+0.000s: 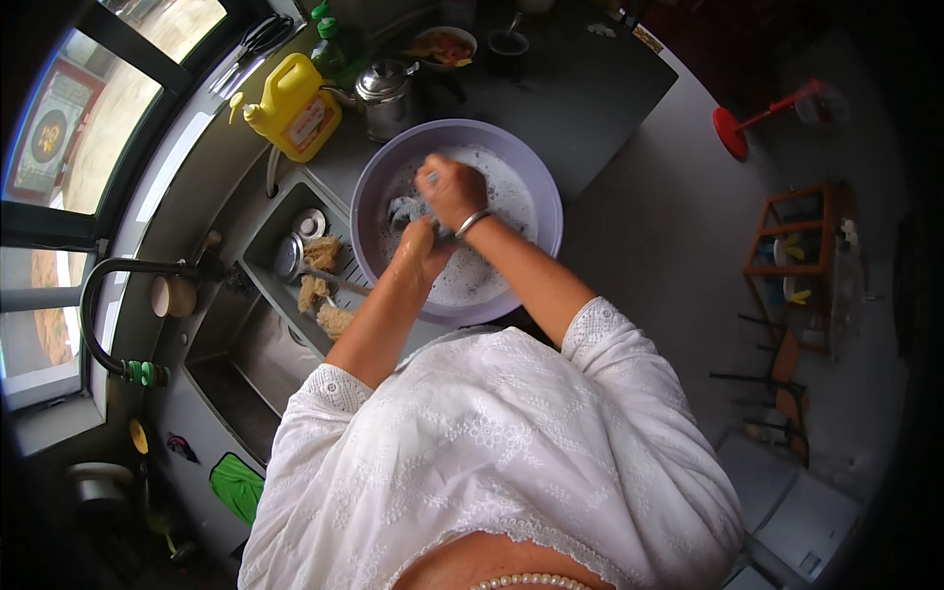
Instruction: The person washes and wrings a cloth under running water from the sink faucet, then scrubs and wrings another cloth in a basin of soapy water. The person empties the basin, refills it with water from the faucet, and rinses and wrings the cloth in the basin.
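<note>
A purple plastic basin (549,214) full of sudsy water rests on the dark countertop. Over it, my right hand (451,190), with a silver bangle at the wrist, is closed on a wet, dark cloth (404,211), slightly blurred. My left hand (428,247) is lower and to the left, its fingers around the same wet cloth. Both hands are close together, just above the foam. Part of the cloth is hidden by the fingers, and its kind is not clear.
Left of the basin are a sink (254,369) with a black faucet (92,310) and a drain tray (265,243) holding loofah pieces (335,321). Behind stand a yellow jug (295,110), a metal kettle (383,96) and a bowl of food (446,48).
</note>
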{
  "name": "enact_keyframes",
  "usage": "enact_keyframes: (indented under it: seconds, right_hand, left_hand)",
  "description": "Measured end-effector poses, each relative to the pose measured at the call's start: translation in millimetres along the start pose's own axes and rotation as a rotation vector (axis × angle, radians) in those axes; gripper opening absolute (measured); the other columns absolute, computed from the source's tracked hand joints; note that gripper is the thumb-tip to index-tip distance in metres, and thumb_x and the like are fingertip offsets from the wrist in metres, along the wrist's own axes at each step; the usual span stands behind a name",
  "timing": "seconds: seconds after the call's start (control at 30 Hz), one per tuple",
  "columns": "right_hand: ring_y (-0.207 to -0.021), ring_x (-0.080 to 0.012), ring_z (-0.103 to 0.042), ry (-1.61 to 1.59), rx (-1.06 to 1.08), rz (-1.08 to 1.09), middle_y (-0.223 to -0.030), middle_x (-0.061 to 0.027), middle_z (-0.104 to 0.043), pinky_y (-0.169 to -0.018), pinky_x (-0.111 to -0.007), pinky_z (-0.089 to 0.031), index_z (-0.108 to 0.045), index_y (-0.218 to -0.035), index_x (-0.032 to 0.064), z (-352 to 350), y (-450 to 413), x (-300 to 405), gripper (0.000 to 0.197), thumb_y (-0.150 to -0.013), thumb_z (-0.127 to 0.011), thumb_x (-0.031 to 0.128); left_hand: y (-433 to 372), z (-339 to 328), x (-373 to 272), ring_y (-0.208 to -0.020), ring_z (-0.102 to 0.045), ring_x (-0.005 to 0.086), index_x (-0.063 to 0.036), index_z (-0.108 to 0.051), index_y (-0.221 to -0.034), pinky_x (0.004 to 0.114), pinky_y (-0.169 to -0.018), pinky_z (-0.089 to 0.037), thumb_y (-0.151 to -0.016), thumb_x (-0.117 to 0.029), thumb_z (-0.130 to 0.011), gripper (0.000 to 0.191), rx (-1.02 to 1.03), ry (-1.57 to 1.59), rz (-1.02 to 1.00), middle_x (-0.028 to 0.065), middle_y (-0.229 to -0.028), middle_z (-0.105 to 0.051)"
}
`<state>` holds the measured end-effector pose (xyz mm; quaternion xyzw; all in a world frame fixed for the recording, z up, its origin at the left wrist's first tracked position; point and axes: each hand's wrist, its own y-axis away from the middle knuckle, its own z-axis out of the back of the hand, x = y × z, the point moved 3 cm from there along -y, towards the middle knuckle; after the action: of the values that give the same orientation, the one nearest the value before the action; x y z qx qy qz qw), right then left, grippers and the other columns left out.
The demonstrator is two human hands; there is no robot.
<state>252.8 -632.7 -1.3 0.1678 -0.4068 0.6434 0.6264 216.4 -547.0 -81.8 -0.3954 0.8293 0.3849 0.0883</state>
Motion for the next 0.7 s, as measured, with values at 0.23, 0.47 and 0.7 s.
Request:
enact_keyframes:
  seconds: [0.23, 0.47, 0.7]
  right_hand:
    - [-0.068, -0.035, -0.058, 0.056, 0.006, 0.006, -0.071, -0.0154, -0.059, -0.059, -0.043, -0.045, -0.051, -0.075, 0.0044, 40, 18, -36, 0.023, -0.077, -0.061, 0.025]
    - [-0.098, -0.0349, -0.055, 0.257, 0.264, -0.17, -0.11, -0.0179, -0.055, -0.084, -0.04, -0.046, -0.051, -0.107, 0.0093, 39, 34, -84, 0.041, -0.074, -0.066, 0.028]
    - [-0.115, -0.038, -0.049, -0.197, 0.47, -0.407, -0.126, -0.0245, -0.048, -0.094, -0.04, -0.042, -0.048, -0.126, 0.0095, -23, 49, -90, 0.064, -0.075, -0.066, 0.044]
  left_hand:
    - [31, 2, -28, -0.098, -0.055, 0.0296, 0.0043, -0.053, -0.106, 0.04, -0.094, -0.041, -0.078, -0.003, -0.057, 0.029, -0.079, 0.22, -0.036, 0.0157, -0.103, -0.058]
    - [16, 32, -14, -0.109, -0.048, 0.0308, 0.005, -0.051, -0.111, 0.044, -0.1, -0.031, -0.073, 0.003, -0.055, 0.038, -0.156, 0.15, -0.01, 0.0162, -0.118, -0.051]
    - [37, 9, 8, -0.122, -0.042, 0.0382, -0.0057, -0.038, -0.133, 0.068, -0.095, -0.026, -0.08, -0.04, -0.066, 0.069, -0.338, -0.135, 0.075, 0.0204, -0.136, -0.039]
